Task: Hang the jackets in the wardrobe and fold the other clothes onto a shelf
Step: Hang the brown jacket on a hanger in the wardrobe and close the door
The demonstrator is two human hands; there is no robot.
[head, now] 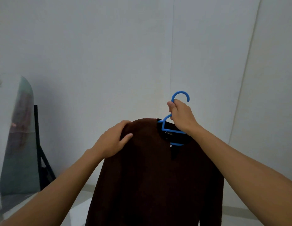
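My right hand (181,115) grips the blue hanger (180,95) by its neck; my left hand (112,142) pinches the soft, floppy brown jacket (151,176) at its shoulder, where it likely slips.

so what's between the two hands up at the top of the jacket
In the head view, between the left hand and the right hand lie the dark brown jacket's shoulder and black collar, with the blue plastic hanger inside.
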